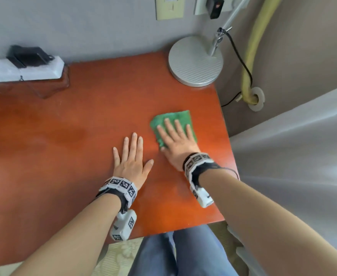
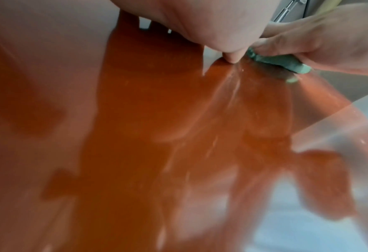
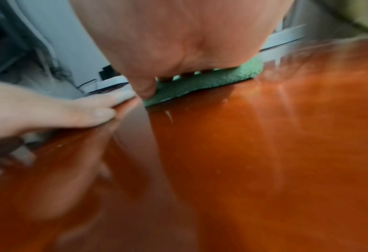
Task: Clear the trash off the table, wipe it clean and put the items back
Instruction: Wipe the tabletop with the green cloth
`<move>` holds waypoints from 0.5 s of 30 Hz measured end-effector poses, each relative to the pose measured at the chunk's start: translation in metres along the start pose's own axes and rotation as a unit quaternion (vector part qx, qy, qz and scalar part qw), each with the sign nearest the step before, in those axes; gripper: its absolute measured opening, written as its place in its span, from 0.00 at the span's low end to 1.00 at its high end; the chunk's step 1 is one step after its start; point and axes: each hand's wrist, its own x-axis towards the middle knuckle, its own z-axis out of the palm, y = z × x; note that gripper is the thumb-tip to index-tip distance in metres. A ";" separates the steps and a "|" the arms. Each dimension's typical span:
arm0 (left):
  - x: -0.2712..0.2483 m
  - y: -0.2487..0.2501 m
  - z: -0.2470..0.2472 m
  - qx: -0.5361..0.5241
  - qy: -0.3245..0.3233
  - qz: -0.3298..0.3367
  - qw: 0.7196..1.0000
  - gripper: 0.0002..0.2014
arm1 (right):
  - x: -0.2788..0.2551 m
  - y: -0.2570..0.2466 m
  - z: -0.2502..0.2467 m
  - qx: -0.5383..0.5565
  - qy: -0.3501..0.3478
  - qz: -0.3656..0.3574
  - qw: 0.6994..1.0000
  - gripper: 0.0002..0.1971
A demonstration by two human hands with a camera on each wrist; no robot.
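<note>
A folded green cloth (image 1: 175, 118) lies on the glossy reddish-brown table (image 1: 64, 136), toward its right edge. My right hand (image 1: 175, 136) presses flat on the cloth with straight, spread fingers; the right wrist view shows the palm on the cloth (image 3: 211, 81). Just left of it my left hand (image 1: 131, 156) rests flat on the bare table, fingers straight, holding nothing. In the left wrist view the cloth (image 2: 282, 62) shows under my right hand (image 2: 329, 42), beside my left thumb.
A lamp with a round silver base (image 1: 195, 60) stands at the table's back right corner, its black cord running down the wall. A white power strip with a black adapter (image 1: 24, 66) sits at the back left. A pale curtain (image 1: 293, 146) hangs right of the table.
</note>
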 end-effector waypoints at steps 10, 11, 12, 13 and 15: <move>0.045 0.012 -0.034 -0.006 -0.019 -0.017 1.000 0.36 | 0.027 0.105 -0.026 0.104 0.066 0.246 0.961 0.35; 0.045 0.012 -0.034 -0.004 -0.019 -0.015 1.000 0.37 | 0.030 0.096 -0.025 0.092 0.075 0.253 0.960 0.36; 0.045 0.011 -0.033 -0.005 -0.021 -0.015 1.000 0.37 | 0.033 0.084 -0.023 0.082 0.078 0.252 0.961 0.36; 0.045 0.010 -0.033 -0.007 -0.022 -0.013 1.000 0.37 | 0.036 0.070 -0.022 0.072 0.070 0.226 0.969 0.36; 0.044 0.006 -0.033 -0.007 -0.015 -0.010 1.000 0.37 | 0.038 0.033 -0.018 0.029 0.034 0.083 0.995 0.36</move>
